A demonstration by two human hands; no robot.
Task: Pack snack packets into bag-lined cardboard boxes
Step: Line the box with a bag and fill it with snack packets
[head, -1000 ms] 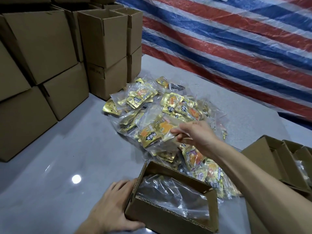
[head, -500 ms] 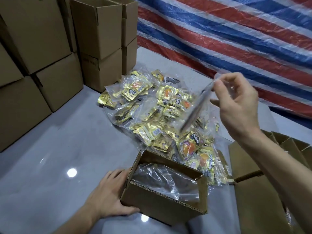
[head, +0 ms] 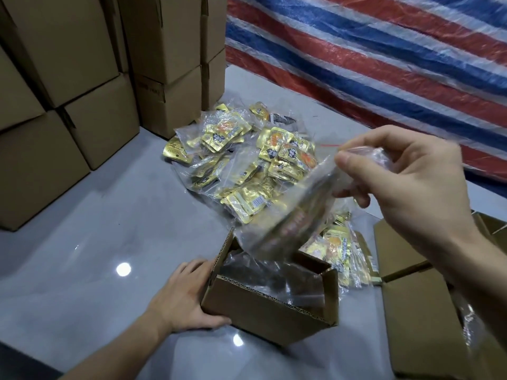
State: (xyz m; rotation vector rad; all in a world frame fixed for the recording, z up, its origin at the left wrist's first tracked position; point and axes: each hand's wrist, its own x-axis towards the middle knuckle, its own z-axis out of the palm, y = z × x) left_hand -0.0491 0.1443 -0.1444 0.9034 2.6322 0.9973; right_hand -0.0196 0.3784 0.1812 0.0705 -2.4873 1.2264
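Stacked cartons (head: 68,133) are shown from nine to eleven o'clock, standing on a grey bench (head: 96,242). At seven o'clock the left hand (head: 183,297) is laid against the open box (head: 269,314). Its fingers (head: 192,267) are set along the box's left wall and the thumb is wrapped round the near corner, so the box is held steady. The box is lined with a clear bag (head: 274,275). No packet can be made out inside, though part of the bottom is hidden by glare on the plastic. At twelve o'clock from the box, a pile of snack packets (head: 247,165), gold sachets bundled in clear sleeves, is spread over the bench. A held packet (head: 296,215), blurred, hangs tilted above the box's far rim, with its lower end over the opening. It is pinched at its top edge by the right hand (head: 406,182) at two o'clock, thumb and fingers (head: 356,157) clamped on the plastic. A striped tarpaulin (head: 384,64) is hung behind, from twelve to three o'clock. Further cartons (head: 425,311) are placed at four o'clock, with plastic showing in one. The task is judged to be at an early stage for this box. The lining is done, what seems the first packet is about to be put in, and most of the pile is left to be packed.
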